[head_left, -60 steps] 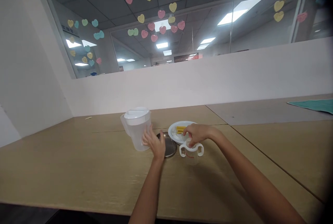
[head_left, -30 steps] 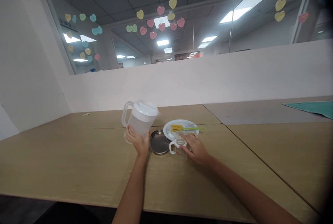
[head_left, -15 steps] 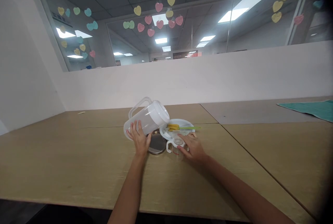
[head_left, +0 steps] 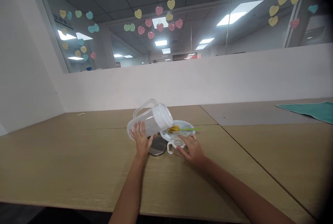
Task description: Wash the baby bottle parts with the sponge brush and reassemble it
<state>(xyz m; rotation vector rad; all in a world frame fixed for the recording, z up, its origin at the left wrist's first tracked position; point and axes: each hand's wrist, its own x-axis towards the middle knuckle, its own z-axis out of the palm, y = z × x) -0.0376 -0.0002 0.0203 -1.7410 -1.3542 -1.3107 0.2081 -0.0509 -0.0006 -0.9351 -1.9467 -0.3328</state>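
Observation:
My left hand is wrapped round the body of a translucent plastic pitcher with a white lid, held tilted so the lid end points right. Its clear handle faces up and away. My right hand grips a small clear cup with a white handled rim, fingers round its far right side. The lid of the pitcher is just above and left of the cup. Behind the cup is a white plate with yellow pieces and a thin green stick. A round dark metal tray lies under the pitcher.
The wooden table has seams running across it. A teal cloth lies at the far right, and a small pale scrap at the back left. A white wall with a window above closes off the back.
The pitcher has shifted slightly to the right, its lid closer over the plate and covering a bit more of the yellow pieces. My right hand and the cup stay nearly where they were.

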